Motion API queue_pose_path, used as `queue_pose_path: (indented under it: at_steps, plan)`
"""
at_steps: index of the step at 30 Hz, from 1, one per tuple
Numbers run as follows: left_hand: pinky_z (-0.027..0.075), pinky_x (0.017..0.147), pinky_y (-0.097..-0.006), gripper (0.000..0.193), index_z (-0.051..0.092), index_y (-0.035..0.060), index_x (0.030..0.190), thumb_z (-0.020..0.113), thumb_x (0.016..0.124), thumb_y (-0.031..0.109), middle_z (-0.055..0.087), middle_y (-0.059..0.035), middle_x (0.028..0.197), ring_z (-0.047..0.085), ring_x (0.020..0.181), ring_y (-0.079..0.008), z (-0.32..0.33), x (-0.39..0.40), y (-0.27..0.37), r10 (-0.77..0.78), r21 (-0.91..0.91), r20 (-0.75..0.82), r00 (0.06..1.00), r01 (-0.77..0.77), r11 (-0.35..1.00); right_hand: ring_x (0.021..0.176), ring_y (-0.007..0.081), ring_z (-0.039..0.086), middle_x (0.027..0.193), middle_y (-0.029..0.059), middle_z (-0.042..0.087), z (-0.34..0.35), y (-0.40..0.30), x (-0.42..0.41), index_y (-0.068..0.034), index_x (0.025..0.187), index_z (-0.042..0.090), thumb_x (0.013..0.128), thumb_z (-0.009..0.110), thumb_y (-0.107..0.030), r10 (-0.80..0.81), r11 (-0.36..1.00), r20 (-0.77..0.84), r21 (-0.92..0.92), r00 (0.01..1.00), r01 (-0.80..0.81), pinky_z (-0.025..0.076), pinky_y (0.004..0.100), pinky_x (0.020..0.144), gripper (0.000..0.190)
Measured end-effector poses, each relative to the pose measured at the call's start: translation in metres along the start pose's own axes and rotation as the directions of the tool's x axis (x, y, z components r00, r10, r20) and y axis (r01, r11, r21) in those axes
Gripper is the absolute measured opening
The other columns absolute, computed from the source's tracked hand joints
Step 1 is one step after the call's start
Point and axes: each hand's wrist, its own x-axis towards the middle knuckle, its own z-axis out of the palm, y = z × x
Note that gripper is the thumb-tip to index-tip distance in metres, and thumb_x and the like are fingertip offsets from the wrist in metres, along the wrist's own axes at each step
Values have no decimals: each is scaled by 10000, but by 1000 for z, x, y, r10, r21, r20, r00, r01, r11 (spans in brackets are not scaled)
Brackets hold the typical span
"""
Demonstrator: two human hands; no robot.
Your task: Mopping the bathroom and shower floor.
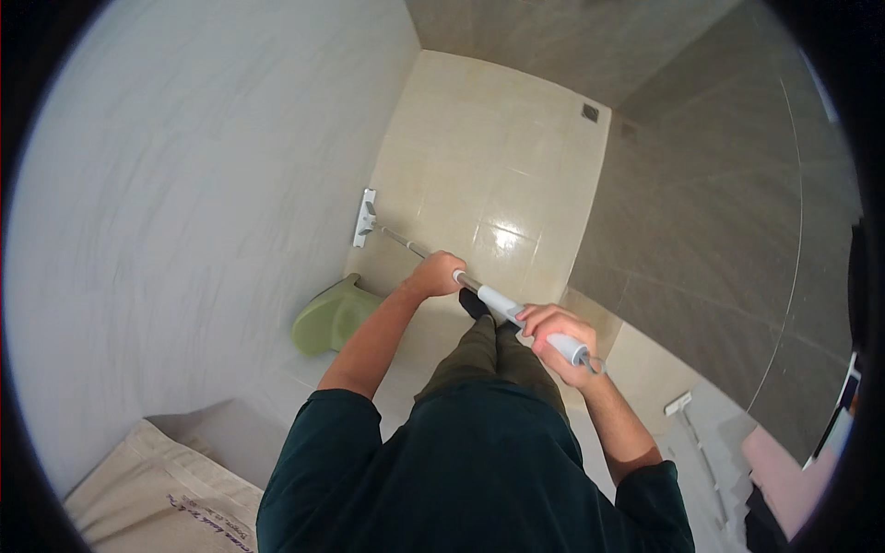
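My left hand (440,274) grips the metal pole of a long-handled floor tool partway down. My right hand (561,340) is closed around its white and grey handle (501,305), near the end with a hanging loop. The pole slants down to a narrow white and grey tool head (365,218), which lies on the beige tiled floor (470,159) along the foot of the light wall. Whether the head is a brush or a squeegee I cannot tell. A green plastic object (337,319), perhaps a stool, stands beside my left forearm.
A light wall (193,193) rises on the left, a grey tiled wall (684,207) on the right. A square floor drain (590,113) sits in the far right corner. A beige cloth with writing (187,491) is at lower left. Another thin pole with a white head (678,403) is at lower right.
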Motion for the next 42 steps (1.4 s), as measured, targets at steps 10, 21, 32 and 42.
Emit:
queue_pose_path:
  at_steps: [10, 21, 32, 42]
  plan:
    - [446, 597, -449, 183, 552, 10, 640, 723, 648, 76, 567, -172, 665, 580, 658, -379, 102, 69, 138, 80, -256, -231, 970, -140, 956, 686, 295, 658, 668, 140, 634, -103, -73, -71, 5, 738, 618, 809, 630, -32, -178, 984, -308, -80, 935, 161, 555, 451, 798, 81]
    - [389, 587, -405, 237, 508, 7, 662, 741, 702, 22, 530, -118, 653, 517, 640, -287, 173, 128, 329, 155, -563, -216, 964, -252, 787, 465, 200, 475, 523, 81, 502, -154, -206, -106, -51, 663, 492, 862, 599, -179, -260, 953, -395, -253, 881, 168, 458, 378, 525, 259]
    - [361, 557, -361, 223, 484, -2, 672, 690, 754, 15, 488, -125, 637, 439, 600, -196, 206, 164, 379, 200, -690, -193, 961, -277, 669, 416, 154, 412, 492, 56, 462, -167, -222, -95, -61, 638, 444, 838, 573, -143, -290, 919, -393, -369, 872, 139, 376, 310, 438, 251]
    - [466, 550, -450, 160, 549, 66, 624, 705, 662, 64, 587, -143, 607, 606, 607, -385, 100, 156, 367, 463, -378, -231, 856, -517, 768, 367, 150, 415, 477, 21, 461, -147, -266, -66, -85, 628, 439, 799, 619, -162, -490, 854, -256, -334, 833, 399, 431, 312, 440, 260]
